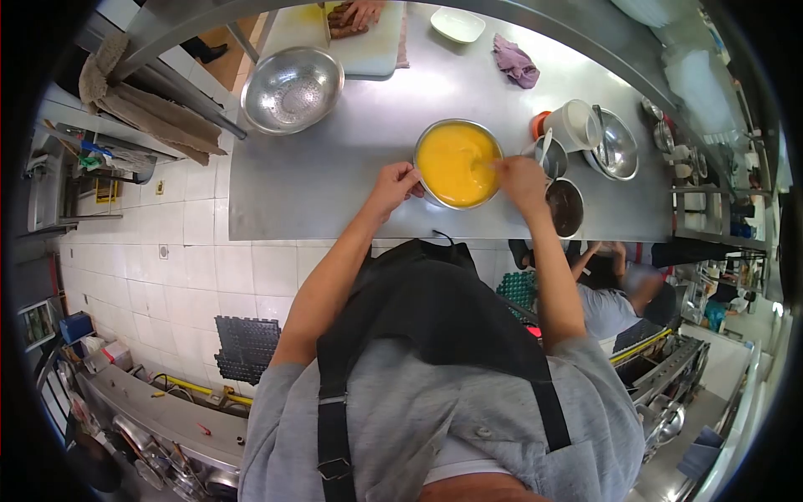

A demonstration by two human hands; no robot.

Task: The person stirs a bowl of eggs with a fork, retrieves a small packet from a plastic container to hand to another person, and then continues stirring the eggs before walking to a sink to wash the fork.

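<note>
A round metal bowl (416,174) of bright yellow liquid (452,163) stands near the front edge of the steel table. My left hand (395,191) pinches its left rim between thumb and fingers. On the opposite side, my right hand (524,182) is closed around a thin utensil whose blurred end dips into the liquid; its kind is hard to make out. Swirl marks show on the yellow surface around it. Just right of that hand sit a container with dark brown contents (565,209) and a metal pot with a white spoon (545,145).
Farther left on the table (368,125) is a perforated metal bowl (293,90). Another person's hand (363,12) rests on brown food on a white cutting board (368,52). A white dish (457,25), purple cloth (516,62), white tub (575,125) and steel bowl (619,146) also stand there.
</note>
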